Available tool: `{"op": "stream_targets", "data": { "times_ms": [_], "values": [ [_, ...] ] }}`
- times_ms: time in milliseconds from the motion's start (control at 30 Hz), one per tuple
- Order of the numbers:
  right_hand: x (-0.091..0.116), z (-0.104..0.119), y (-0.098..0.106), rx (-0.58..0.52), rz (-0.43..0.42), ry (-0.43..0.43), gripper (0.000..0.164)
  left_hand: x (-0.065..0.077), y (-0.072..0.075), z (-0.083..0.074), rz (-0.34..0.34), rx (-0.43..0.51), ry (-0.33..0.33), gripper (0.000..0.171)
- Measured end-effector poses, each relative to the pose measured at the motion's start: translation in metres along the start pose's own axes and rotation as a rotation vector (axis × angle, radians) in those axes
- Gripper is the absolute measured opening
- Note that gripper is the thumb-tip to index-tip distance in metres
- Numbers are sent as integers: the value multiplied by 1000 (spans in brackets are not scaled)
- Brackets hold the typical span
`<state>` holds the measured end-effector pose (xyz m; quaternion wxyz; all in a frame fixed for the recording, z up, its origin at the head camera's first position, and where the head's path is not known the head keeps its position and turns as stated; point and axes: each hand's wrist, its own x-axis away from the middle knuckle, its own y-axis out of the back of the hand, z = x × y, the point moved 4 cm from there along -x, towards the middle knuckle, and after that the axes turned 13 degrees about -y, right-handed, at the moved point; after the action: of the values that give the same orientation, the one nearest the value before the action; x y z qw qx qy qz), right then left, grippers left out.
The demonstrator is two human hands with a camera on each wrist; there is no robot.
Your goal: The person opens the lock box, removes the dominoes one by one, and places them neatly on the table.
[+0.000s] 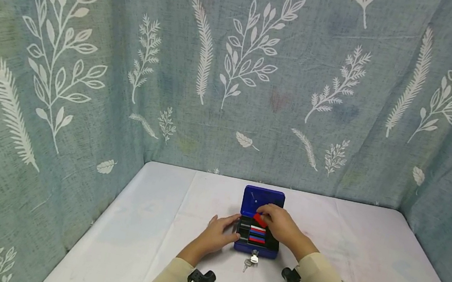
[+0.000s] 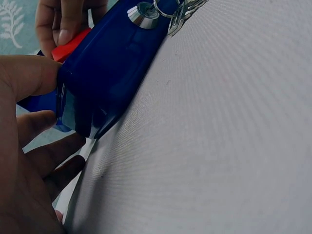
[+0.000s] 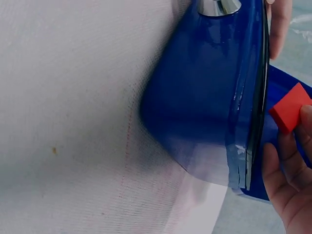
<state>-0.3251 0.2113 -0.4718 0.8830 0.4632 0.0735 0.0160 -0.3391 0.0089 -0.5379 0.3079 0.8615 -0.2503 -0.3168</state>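
Leafy curtain (image 1: 271, 136) behind, white cloth (image 1: 140, 233) below; blue cashbox (image 1: 242, 249) sits w/ lid (image 1: 255, 194) up, prob. for access. Person's L hand (image 1: 213, 235) spread against its L side, thumb at edge, prob. to steady it; R hand (image 1: 282, 225) pinches red block (image 1: 260, 219) over box's back half, near lid; keys (image 1: 248, 264) out front.

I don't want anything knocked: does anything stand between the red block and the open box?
Nothing visible does. The right hand holds the red block over the box; the lid stands raised behind, and the left hand is at the box's left side. What lies directly under the block is partly hidden.
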Motion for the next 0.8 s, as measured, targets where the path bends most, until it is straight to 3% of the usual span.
{"op": "stream_targets", "data": {
  "times_ms": [800],
  "values": [
    [10, -21, 13, -112, 10, -129, 18, 0, -2, 3, 13, -3, 12, 63]
  ]
}}
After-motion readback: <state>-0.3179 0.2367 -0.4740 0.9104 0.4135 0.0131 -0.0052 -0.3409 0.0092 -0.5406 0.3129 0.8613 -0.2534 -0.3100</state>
